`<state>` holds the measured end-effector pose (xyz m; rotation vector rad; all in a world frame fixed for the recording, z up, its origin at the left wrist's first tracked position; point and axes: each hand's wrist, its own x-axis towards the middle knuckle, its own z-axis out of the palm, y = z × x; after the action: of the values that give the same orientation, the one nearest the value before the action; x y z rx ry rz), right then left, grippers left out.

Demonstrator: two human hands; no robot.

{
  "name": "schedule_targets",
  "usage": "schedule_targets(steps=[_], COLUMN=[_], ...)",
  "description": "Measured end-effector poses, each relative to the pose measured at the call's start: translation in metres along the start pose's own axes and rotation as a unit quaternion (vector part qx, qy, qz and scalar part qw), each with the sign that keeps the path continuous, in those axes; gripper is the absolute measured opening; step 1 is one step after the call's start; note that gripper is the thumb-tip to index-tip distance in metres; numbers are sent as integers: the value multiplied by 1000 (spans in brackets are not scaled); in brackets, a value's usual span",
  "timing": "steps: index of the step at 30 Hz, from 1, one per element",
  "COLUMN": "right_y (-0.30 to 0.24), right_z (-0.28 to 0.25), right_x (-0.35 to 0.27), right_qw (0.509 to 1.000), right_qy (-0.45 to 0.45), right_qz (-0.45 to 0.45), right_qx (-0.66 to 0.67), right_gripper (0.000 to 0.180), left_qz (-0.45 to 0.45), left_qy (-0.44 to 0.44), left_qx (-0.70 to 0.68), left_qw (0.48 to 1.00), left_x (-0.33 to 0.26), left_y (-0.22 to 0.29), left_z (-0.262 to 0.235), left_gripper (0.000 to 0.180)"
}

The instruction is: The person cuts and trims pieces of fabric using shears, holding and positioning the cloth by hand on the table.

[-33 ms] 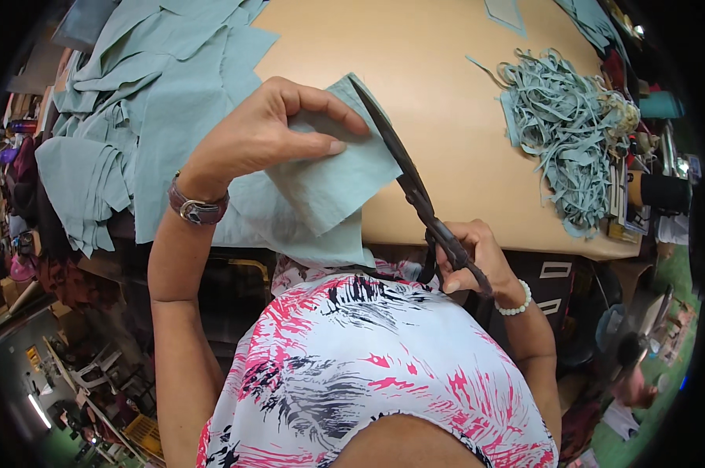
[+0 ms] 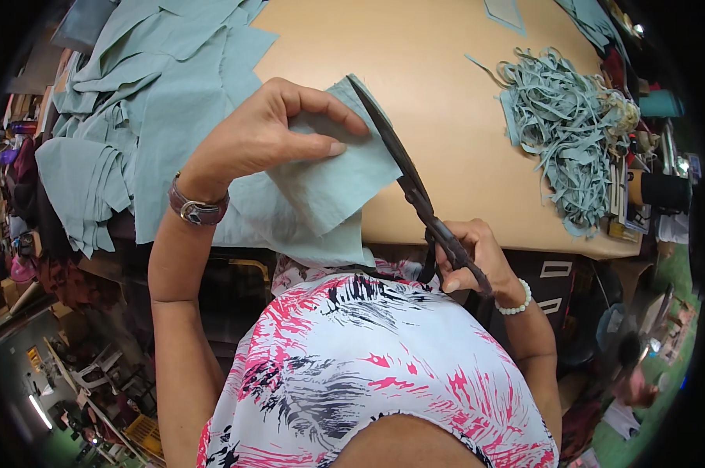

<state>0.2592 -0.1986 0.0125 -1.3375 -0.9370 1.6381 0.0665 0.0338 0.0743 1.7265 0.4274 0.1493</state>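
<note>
Between the thumb and forefinger of my left hand (image 2: 263, 129) is a pale blue-green piece of fabric (image 2: 338, 186), held up over the table's front edge. My right hand (image 2: 483, 253) grips the handles of large dark scissors (image 2: 417, 196), whose long blade lies along the fabric's right edge, its tip near the top corner. The lower blade cannot be made out. Below and behind the held piece, more of the same fabric (image 2: 290, 226) hangs over the table edge.
A tan tabletop (image 2: 415, 47) spreads ahead. Layered blue-green fabric (image 2: 185, 101) covers its left side, with a folded stack (image 2: 83, 175) at the front left. On the right sits a tangled heap of thin fabric strips (image 2: 563, 132). A cut fabric piece (image 2: 506, 12) lies at the far edge.
</note>
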Motion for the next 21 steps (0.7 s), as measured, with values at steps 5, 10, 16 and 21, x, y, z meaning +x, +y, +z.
schedule_targets(steps=[5, 10, 16, 21], right_y=[1, 5, 4, 6], right_z=[1, 4, 4, 3], right_x=[1, 1, 1, -1], right_qw=[1000, 999, 999, 999], right_qy=[3, 5, 0, 9], right_qz=[-10, -34, -30, -39], right_qx=[-16, -3, -23, -25], right_gripper=[46, 47, 46, 45], left_qz=[4, -12, -26, -15], left_qy=[-10, -3, -8, -5], left_qx=[13, 5, 7, 33], left_qw=[1000, 1000, 1000, 999], left_x=[2, 0, 0, -1], left_y=[-1, 4, 8, 8], left_z=[2, 3, 6, 7], left_gripper=[21, 20, 21, 21])
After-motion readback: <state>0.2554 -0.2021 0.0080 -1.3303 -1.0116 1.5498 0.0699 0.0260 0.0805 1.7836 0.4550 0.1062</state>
